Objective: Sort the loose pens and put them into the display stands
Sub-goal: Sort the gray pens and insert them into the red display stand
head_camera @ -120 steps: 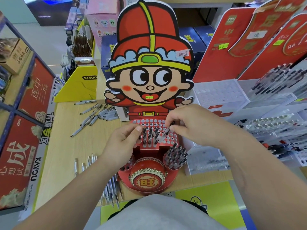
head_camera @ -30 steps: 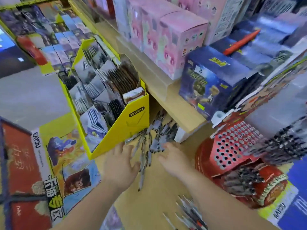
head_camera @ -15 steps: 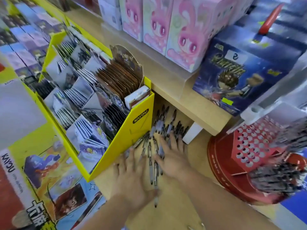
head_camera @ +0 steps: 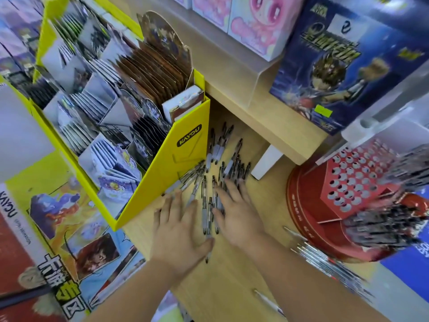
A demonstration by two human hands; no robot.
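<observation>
In the head view, the left hand (head_camera: 178, 226) and right hand (head_camera: 236, 212) are laid flat, palms down, fingers straight and spread, on the loose pens (head_camera: 218, 163). The pens are fanned toward 12 o'clock on the worktop (head_camera: 232, 275). The red display stand (head_camera: 348, 189) is seen at 3 o'clock.

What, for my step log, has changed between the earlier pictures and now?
The right hand, which had been slotting a pen into the red perforated display stand, and the left hand moved to the scattered pile of loose grey-and-black pens beside the yellow cardboard box. Both now press flat on them, gripping nothing. Stand and box stayed put.
</observation>
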